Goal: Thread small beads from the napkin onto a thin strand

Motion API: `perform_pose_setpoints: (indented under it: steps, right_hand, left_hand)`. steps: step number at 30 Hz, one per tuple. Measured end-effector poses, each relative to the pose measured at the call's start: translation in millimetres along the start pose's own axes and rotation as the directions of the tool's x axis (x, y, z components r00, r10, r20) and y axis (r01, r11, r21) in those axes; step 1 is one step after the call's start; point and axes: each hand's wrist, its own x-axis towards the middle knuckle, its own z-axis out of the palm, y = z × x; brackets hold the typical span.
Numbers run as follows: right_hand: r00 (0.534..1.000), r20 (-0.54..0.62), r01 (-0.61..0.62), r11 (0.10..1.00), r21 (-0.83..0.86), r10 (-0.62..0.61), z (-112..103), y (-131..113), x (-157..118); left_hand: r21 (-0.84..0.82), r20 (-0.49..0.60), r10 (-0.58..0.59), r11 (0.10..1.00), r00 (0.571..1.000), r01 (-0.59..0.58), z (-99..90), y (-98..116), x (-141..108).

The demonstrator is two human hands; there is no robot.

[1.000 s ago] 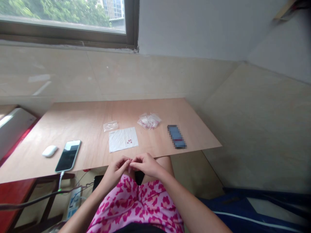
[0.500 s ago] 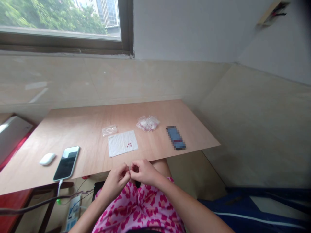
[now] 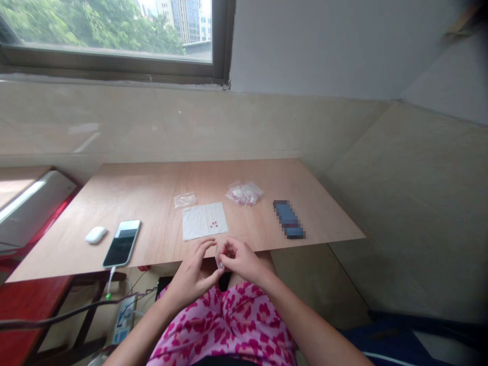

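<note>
My right hand (image 3: 237,258) pinches a small clear plastic bag (image 3: 218,256) above my lap, just off the table's front edge. To its left, my left hand (image 3: 198,267) has its thumb and fingers apart, with the thumb tip close to the bag. A white sheet (image 3: 194,223) lies on the table just beyond my hands, with several small red pieces (image 3: 214,224) on its right part. Behind the sheet are a flat clear bag (image 3: 185,200) and, farther right, a pile of small clear bags (image 3: 244,193) with reddish contents.
On the wooden table (image 3: 152,185), a phone (image 3: 122,243) with a white cable and a white case (image 3: 95,235) lie at the left. A blurred dark blue object (image 3: 288,219) lies at the right. A power strip (image 3: 124,319) is below the table.
My left hand has opened and drawn away from my right hand, and the small bag now shows at my right fingers. The whole view has shifted left, so things appear farther right.
</note>
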Motion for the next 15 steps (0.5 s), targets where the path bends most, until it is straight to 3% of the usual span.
perform_pose_setpoints:
  steps: [3, 7, 15]
  right_hand:
    - [0.998, 0.039, -0.045, 0.992, 0.115, 0.041, 1.5, -2.5, -2.3]
    - [0.995, 0.044, -0.094, 0.988, 0.124, 0.089, 3.4, -4.5, -7.4]
    - [0.999, 0.023, -0.028, 0.985, -0.169, 0.032, -1.4, 0.4, -7.8]
  left_hand:
    - [-0.025, 0.091, 0.035, 0.999, 0.995, -0.033, 2.2, 2.0, -3.3]
    - [-0.134, 0.104, -0.057, 0.989, 0.993, 0.071, 6.4, 2.9, -5.4]
    - [-0.434, 0.176, -0.165, 0.872, 0.970, 0.227, 9.7, -9.4, -2.9]
